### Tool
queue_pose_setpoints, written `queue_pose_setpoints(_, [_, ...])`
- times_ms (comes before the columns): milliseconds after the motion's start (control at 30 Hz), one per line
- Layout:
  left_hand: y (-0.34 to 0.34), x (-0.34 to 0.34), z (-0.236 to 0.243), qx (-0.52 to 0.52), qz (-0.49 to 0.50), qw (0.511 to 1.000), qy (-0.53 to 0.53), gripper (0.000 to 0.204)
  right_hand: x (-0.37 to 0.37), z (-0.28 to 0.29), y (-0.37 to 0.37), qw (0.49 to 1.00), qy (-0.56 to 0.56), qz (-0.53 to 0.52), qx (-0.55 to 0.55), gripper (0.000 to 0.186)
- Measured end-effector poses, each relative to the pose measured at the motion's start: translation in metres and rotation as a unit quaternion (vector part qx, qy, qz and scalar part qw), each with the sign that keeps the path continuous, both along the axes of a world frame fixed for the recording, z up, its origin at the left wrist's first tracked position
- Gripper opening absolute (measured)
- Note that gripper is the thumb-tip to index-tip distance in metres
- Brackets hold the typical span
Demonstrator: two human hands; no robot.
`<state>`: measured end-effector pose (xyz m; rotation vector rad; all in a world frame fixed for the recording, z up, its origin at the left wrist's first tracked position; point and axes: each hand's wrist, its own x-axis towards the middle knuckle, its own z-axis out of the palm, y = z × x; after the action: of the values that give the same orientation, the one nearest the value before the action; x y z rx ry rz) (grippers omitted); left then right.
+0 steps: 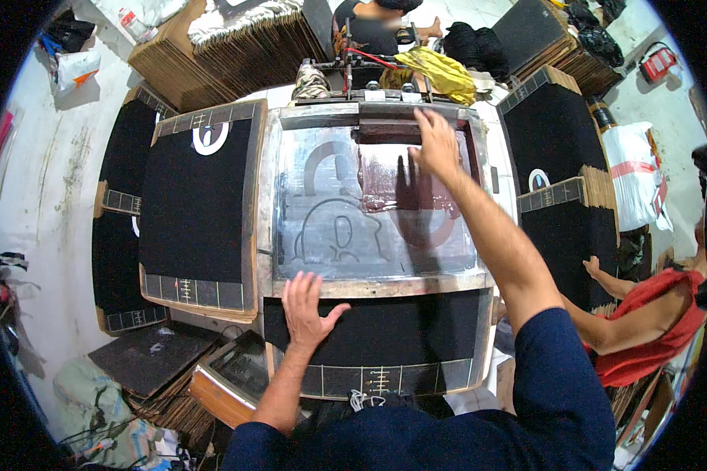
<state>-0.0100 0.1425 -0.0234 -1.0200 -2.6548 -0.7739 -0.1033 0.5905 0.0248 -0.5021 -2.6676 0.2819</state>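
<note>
A screen-printing frame holds a grey mesh with a round character outline and dark red ink on its right half. My left hand is spread at the frame's near edge, over a board with black fabric. My right hand is raised over the upper right of the screen, fingers apart, near a dark squeegee at the far edge; whether it touches that is unclear. Its shadow falls across the ink.
Fabric-covered boards flank me at left and right. A co-worker in red reaches in at right. Another person is beyond the press, by a yellow cloth. Stacked boards stand at the back left.
</note>
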Motion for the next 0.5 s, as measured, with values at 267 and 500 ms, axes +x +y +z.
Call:
queue_pose_setpoints(267, [-0.025,-0.039,-0.040,-0.089,-0.095,0.986,0.106,0.057,-0.055,-0.001,0.033,0.987,-0.152,0.017,0.047,0.052])
queue_pose_setpoints(500, [-0.023,-0.035,-0.040,-0.101,-0.071,0.988,0.094,0.047,-0.046,-0.012,0.034,0.991,0.035,0.033,0.129,0.039])
